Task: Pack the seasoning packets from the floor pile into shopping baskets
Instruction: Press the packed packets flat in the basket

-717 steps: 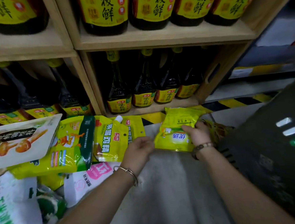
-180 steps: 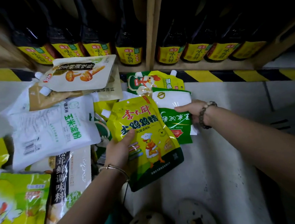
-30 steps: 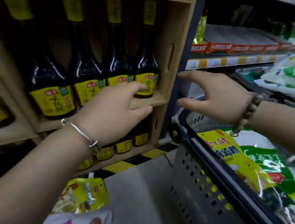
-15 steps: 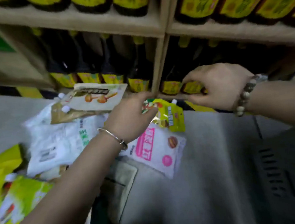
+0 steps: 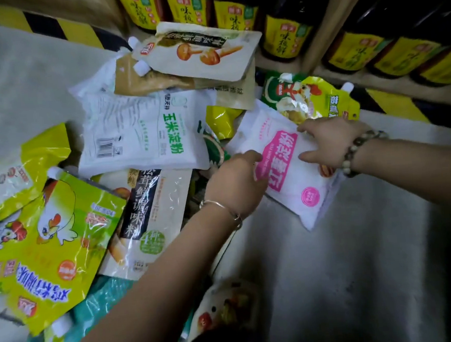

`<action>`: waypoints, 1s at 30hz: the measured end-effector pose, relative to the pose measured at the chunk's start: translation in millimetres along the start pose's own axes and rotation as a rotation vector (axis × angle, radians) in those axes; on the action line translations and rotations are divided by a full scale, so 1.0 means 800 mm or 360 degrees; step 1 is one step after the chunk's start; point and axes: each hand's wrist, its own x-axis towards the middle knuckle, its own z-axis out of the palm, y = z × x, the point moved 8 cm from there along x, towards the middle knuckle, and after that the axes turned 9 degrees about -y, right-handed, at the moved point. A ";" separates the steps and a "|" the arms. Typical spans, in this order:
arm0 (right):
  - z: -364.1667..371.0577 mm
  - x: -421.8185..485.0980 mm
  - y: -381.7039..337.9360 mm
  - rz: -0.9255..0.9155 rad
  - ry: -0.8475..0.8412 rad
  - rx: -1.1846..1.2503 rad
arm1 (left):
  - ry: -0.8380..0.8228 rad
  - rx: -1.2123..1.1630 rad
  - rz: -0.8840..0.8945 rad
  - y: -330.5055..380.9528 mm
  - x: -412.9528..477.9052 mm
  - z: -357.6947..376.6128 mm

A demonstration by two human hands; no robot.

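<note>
A white packet with a pink label [image 5: 289, 171] lies on the grey floor at the right edge of the pile. My left hand [image 5: 236, 183] grips its left edge. My right hand [image 5: 327, 141] rests on its upper right part, fingers spread over it. Behind it lies a yellow-green chicken pouch [image 5: 307, 97]. The pile spreads to the left: a white corn starch bag [image 5: 140, 131], a mushroom pouch [image 5: 198, 51], a clear packet with black lettering [image 5: 147, 217], and large yellow chicken bouillon bags [image 5: 43, 239]. No basket is in view.
A wooden shelf [image 5: 316, 36] of dark sauce bottles with yellow labels [image 5: 284, 36] runs along the top. Yellow-black hazard tape [image 5: 78, 31] marks its base. Bare grey floor [image 5: 347, 255] lies to the right of the pile. More pouches lie at the bottom near my body.
Both hands came down from the shelf front onto the white and pink packet. The view tilted down to the floor pile, and the basket is out of sight.
</note>
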 end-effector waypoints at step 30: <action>0.091 -0.036 0.053 0.0212 0.0006 0.2519 | -0.0335 0.0565 -0.0131 -0.037 -0.002 0.047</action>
